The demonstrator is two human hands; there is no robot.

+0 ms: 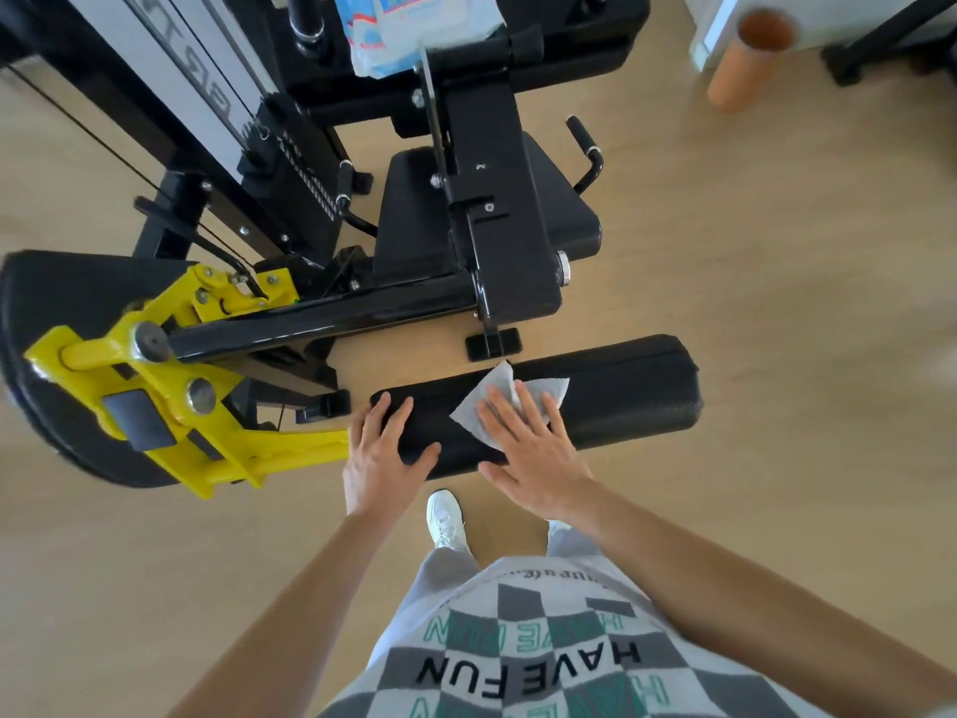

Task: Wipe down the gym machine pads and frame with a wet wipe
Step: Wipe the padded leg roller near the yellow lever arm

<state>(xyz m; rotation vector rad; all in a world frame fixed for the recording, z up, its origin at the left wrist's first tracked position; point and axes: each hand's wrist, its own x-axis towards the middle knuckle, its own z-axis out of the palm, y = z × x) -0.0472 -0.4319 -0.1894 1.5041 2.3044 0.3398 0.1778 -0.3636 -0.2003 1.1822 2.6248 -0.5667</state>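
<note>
- We see the black leg pad (pixel 621 396) lying crosswise just below the centre of the view, toward 5 o'clock.
- Our right hand (pixel 528 448) lies flat with fingers straight and spread, pressing the wet wipe (pixel 481 406) onto the top of the pad near its middle; it curls round nothing.
- Our left hand (pixel 380 453) grips the pad's 9 o'clock end, fingers bent over the top and thumb along the near face.
- The yellow lever arm (pixel 155 386) sits at 9 o'clock, and the seat pad (pixel 409 215) at 12 o'clock of the leg pad.
- A pack of wipes (pixel 409 28) rests on the machine at the 12 o'clock edge.
- A white shoe (pixel 445 520) stands on the wooden floor (pixel 777 251) at 6 o'clock.
</note>
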